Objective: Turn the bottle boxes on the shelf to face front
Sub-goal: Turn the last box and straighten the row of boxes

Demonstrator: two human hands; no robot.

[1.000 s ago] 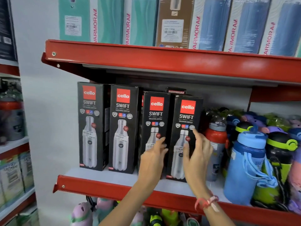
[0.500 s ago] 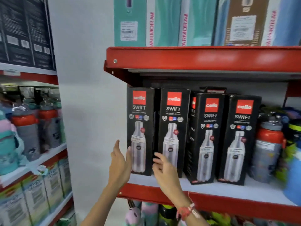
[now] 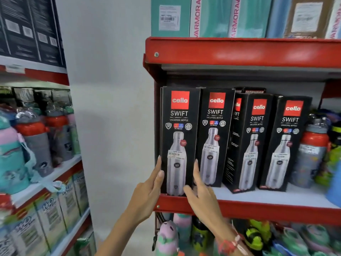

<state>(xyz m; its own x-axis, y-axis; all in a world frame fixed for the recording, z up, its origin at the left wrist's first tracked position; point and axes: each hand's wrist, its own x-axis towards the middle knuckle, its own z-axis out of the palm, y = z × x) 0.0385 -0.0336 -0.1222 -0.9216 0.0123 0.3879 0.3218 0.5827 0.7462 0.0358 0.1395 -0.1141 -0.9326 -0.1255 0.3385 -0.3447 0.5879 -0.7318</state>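
Note:
Four black Cello Swift bottle boxes stand in a row on the red shelf [image 3: 267, 209]. The leftmost box [image 3: 180, 115] faces front at the shelf's left end. My left hand [image 3: 147, 189] presses its left edge and my right hand [image 3: 201, 191] its lower right edge, so the box is held between them. The second box [image 3: 215, 115] also faces front. The third box [image 3: 257, 137] is turned a little and shows its left side panel. The fourth box [image 3: 290, 141] stands slightly angled. Another black box [image 3: 252, 90] peeks out behind them.
Loose bottles, one grey with a red collar [image 3: 311, 154], crowd the shelf right of the boxes. Teal and blue boxes [image 3: 208, 15] fill the shelf above. Coloured bottles [image 3: 169, 235] stand below. A second rack [image 3: 35, 141] with bottles and cartons is on the left.
My view swung left along the shelf. Both hands moved from the right-hand boxes to the leftmost box and closed against its two sides.

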